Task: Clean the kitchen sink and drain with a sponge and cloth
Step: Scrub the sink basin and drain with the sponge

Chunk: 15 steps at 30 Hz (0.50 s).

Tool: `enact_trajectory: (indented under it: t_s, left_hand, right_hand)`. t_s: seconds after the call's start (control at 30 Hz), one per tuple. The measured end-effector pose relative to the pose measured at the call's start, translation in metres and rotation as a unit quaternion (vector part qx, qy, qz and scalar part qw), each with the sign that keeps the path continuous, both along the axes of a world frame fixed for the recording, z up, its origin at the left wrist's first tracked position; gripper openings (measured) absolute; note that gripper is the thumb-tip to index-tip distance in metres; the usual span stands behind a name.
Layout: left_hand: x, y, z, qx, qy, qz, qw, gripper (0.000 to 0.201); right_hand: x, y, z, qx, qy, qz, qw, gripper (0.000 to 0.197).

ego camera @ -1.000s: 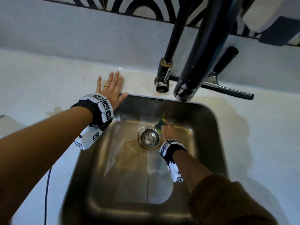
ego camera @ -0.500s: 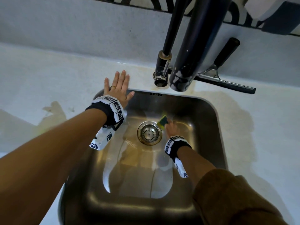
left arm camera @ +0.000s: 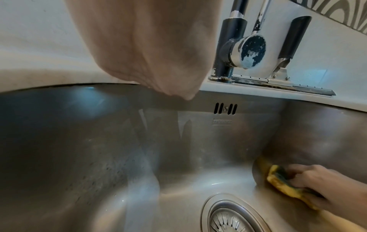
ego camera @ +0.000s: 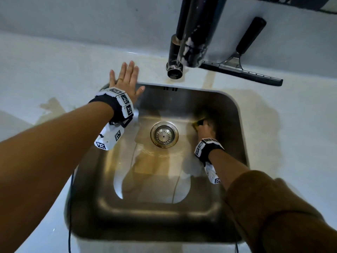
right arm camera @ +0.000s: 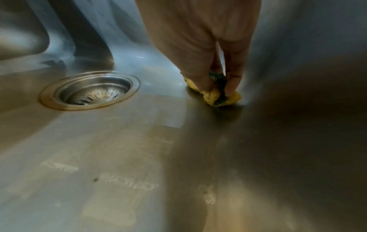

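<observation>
A steel sink (ego camera: 235, 110) fills the middle of the head view, with a round drain strainer (ego camera: 164, 135) in its floor. My right hand (ego camera: 205, 129) grips a yellow and green sponge (ego camera: 198, 123) and presses it on the sink floor at the far right corner, right of the drain (right arm camera: 90, 91). The sponge (right arm camera: 220, 97) is squeezed between fingers and thumb; it also shows in the left wrist view as the sponge (left arm camera: 284, 182). My left hand (ego camera: 125, 79) lies flat with straight fingers on the white counter at the sink's far left corner. No cloth is in view.
A black tap (ego camera: 193, 33) hangs over the sink's far edge. A squeegee (ego camera: 242, 72) with a black handle lies on the counter behind the sink. White counter (ego camera: 45, 73) surrounds the sink; wet stains mark it left and right. A thin cable (ego camera: 70, 225) runs down the left side.
My right hand has slid the sponge from just beside the drain to the right, into the sink's far right corner. The left hand stays flat on the counter.
</observation>
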<state>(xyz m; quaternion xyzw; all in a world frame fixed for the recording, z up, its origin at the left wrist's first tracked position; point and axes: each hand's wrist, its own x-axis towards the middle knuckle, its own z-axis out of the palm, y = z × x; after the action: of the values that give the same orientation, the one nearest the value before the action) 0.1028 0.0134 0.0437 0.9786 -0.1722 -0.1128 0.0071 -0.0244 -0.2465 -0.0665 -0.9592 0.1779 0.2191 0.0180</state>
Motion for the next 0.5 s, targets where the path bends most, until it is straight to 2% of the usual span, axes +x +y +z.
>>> enact_trajectory:
  t_s: [0.17, 0.27, 0.37, 0.5]
  left_hand:
    - [0.001, -0.001, 0.002, 0.001, 0.014, -0.001, 1.000, 0.067]
    - [0.003, -0.001, 0.001, 0.005, 0.018, 0.004, 1.000, 0.068]
    - [0.003, -0.001, -0.001, 0.007, 0.015, 0.005, 1.000, 0.069]
    - [0.003, -0.002, -0.004, 0.012, 0.000, 0.004, 1.000, 0.069]
  right_hand:
    - [0.001, -0.008, 0.006, 0.035, 0.006, -0.109, 0.993, 0.040]
    - [0.009, -0.001, 0.014, 0.054, -0.014, -0.079, 0.995, 0.034]
    - [0.006, -0.002, 0.011, 0.022, -0.030, -0.025, 0.999, 0.034]
    - [0.006, -0.009, 0.007, 0.010, 0.008, -0.045, 0.999, 0.037]
